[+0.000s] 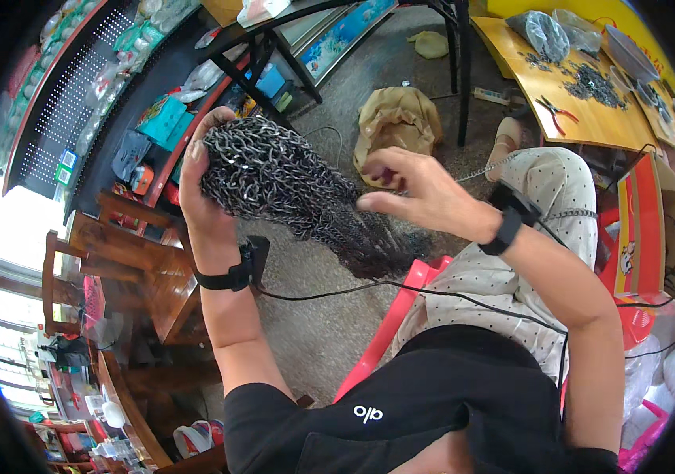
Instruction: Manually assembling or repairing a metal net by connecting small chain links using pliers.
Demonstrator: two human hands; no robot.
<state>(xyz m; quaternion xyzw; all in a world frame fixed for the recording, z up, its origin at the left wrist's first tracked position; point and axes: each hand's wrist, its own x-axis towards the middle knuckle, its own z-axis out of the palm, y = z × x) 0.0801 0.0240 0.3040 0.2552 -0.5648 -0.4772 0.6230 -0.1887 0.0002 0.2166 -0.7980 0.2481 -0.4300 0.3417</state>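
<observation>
My left hand point(195, 162) grips the top of a thick bundle of dark metal chains point(274, 170), fingers and thumb around its end. The bundle slants down to the right, its lower strands hanging toward the floor near a pink plastic seat edge point(385, 320). My right hand point(416, 189) is just right of the bundle, thumb and forefinger apart and the other fingers curled. A thin single chain point(480, 170) runs from the curled fingers toward my knee; the exact grip is partly hidden. Another piece of chain point(573, 213) lies across my dotted trouser leg.
A wooden table point(523, 83) at the far right bears loose metal pieces point(594, 85), red-handled pliers point(556, 114) and plastic bags. An open brown sack point(397, 126) stands on the floor ahead. Wooden chairs point(128, 261) and shelves are at left. A black cable point(401, 286) crosses between my wrists.
</observation>
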